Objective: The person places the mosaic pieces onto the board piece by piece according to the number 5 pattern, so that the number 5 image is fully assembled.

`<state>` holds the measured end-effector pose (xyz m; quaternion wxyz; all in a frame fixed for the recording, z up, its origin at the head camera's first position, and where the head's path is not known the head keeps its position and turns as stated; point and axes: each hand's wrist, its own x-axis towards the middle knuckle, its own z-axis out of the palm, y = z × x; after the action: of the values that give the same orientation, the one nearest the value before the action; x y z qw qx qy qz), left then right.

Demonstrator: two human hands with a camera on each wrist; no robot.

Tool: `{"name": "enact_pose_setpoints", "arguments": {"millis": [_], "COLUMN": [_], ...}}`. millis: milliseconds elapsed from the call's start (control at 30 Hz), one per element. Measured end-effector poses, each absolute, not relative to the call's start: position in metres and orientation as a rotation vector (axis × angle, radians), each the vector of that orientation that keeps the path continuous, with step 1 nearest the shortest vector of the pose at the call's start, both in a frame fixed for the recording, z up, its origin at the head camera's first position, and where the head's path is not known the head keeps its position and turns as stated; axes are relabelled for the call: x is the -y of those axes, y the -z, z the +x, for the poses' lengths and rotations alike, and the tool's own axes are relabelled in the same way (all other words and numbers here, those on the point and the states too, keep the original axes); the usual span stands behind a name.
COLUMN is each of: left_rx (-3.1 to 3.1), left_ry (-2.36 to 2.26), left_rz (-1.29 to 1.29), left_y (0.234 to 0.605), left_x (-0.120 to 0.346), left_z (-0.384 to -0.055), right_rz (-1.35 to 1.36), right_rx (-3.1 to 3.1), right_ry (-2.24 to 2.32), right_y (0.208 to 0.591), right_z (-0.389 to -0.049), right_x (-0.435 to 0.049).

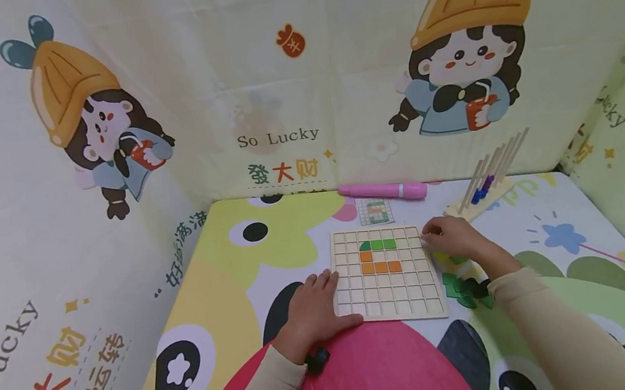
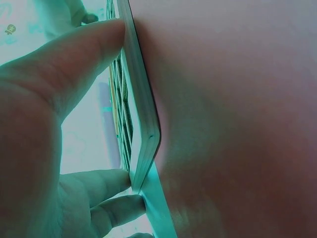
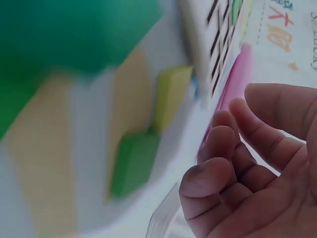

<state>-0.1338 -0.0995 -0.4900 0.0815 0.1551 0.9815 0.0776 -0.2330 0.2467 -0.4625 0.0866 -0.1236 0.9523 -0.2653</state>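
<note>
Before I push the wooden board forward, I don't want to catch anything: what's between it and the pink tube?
In the head view, a small grid-printed card lies between the wooden board and the pink tube.

Flat wooden grid board (image 1: 381, 293), orange-green tiles (image 1: 381, 267)

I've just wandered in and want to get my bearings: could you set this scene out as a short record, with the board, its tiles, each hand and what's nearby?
Board: square wooden grid board, lying flat
Tiles on it: three green tiles in a row; four orange tiles below, in an L
Left hand: touching the board's near left corner
Right hand: at the board's right edge, fingers bent, no piece visible in it
Behind board: small pattern card; pink stick
Right of board: loose green pieces; pegged wooden stand
</note>
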Motion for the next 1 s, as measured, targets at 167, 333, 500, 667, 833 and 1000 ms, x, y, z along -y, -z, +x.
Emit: {"name": "enact_pose_setpoints", "arguments": {"millis": [167, 333, 500, 667, 833, 1000], "left_rx": [-2.922, -2.923, -2.933, -2.937, -2.934, -2.932], "left_ry": [-0.237, -0.227, -0.251, -0.249, -0.242, -0.236], "left_rz": [0.453, 0.464, 0.465, 0.472, 0.474, 0.478], "left_y": [0.488, 0.491, 0.492, 0.492, 0.491, 0.49], "left_x": [0.1, 0.103, 0.105, 0.103, 0.102, 0.1], "left_z": [-0.133, -0.133, -0.134, -0.134, -0.134, -0.134], "right_rz": [-0.447, -0.458, -0.459, -0.458, -0.468, -0.436], "right_rx": [-2.842, -2.821, -2.804, -2.82, -2.852, -2.884], "right_ry": [0.731, 0.66, 0.634, 0.587, 0.596, 0.644], "right_y": [0.463, 0.463, 0.462, 0.466, 0.468, 0.47], "right_z": [-0.218, -0.207, -0.202, -0.203, -0.202, -0.199], "right_x": [-0.272, -0.286, -0.293, -0.297, -0.299, -0.298]}}
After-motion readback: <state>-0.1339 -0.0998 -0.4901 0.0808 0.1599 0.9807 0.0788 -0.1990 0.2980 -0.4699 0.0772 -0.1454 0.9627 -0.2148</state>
